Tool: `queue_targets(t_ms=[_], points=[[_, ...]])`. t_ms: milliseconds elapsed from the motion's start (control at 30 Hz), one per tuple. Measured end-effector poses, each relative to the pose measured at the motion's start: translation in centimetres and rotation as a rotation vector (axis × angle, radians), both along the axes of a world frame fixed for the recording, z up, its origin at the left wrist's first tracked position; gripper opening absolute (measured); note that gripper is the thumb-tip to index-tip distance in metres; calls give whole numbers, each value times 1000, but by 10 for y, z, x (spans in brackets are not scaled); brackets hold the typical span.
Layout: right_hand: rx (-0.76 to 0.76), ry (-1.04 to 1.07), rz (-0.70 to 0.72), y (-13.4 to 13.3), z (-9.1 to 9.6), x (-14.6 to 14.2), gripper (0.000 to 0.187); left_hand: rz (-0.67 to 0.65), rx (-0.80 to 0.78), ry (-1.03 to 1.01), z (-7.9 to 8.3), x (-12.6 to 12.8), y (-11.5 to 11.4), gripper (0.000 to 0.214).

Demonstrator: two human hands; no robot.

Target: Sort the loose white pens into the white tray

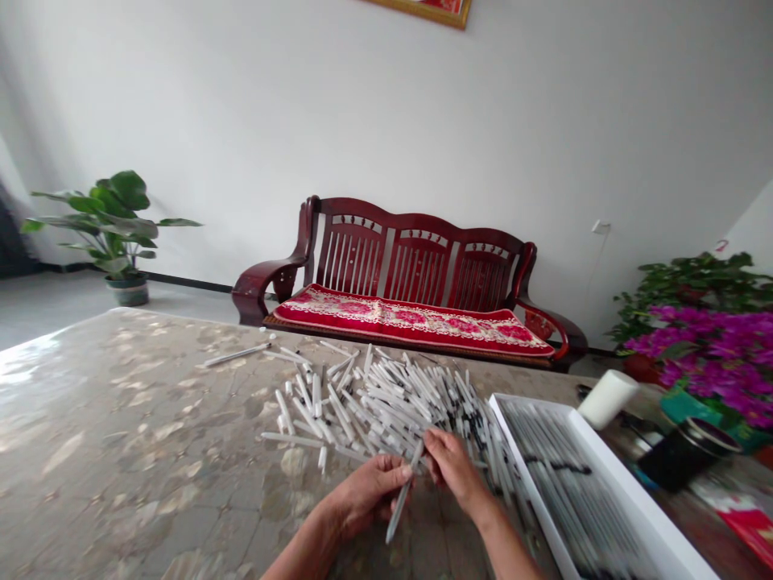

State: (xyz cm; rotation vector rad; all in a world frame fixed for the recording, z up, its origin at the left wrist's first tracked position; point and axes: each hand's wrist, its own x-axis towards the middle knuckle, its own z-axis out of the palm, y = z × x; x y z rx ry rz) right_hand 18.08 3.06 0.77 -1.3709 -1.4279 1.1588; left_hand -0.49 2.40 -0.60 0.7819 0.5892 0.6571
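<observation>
My left hand (368, 493) pinches a white pen barrel (400, 501) that slants down toward me. My right hand (452, 467) is closed on the upper end of the same pen, just in front of a big heap of white pens and pen parts (386, 399) on the marble-patterned table (133, 419). To the right of my hands lies a white tray (628, 491) filled with several finished pens laid side by side.
A white roll (607, 398), a dark jar (685, 451) and purple flowers (718, 358) stand at the table's right. Loose pen parts (235, 354) lie scattered toward the far edge. Behind are a red wooden bench (411, 282) and a potted plant (112, 229).
</observation>
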Motion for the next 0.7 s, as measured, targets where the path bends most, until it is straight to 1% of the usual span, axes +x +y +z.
queue_targets(t_ms=[67,100,133,167,200,267,333,400,467,600,633,700], points=[[76,-154,-141,8,-2,17,38,141,-15,-42,3,0,2,43],[130,-289,-252,12,-3,27,33,245,-23,-67,5,-2,3,42],[180,-449,-332,17,-3,38,27,363,-34,-89,6,-3,6,42],[207,-612,-382,21,-4,47,25,482,-49,-108,7,-5,8,43],[216,-772,-389,25,-4,56,27,591,-67,-122,8,-7,10,43],[188,-1043,-326,30,-6,66,34,769,-95,-136,8,-12,13,46],[151,-1194,-247,32,-10,69,34,875,-92,-123,7,-16,15,46],[146,-1234,-211,33,-13,67,28,930,-67,-99,4,-18,14,45],[161,-1224,-215,33,-16,64,26,957,-37,-70,1,-19,13,45],[194,-1193,-255,29,-16,67,32,984,13,-39,-3,-19,9,46],[225,-1131,-283,28,-15,69,31,988,18,-37,-3,-19,8,46],[317,-904,-358,25,-14,72,25,997,25,-29,0,-19,6,47]])
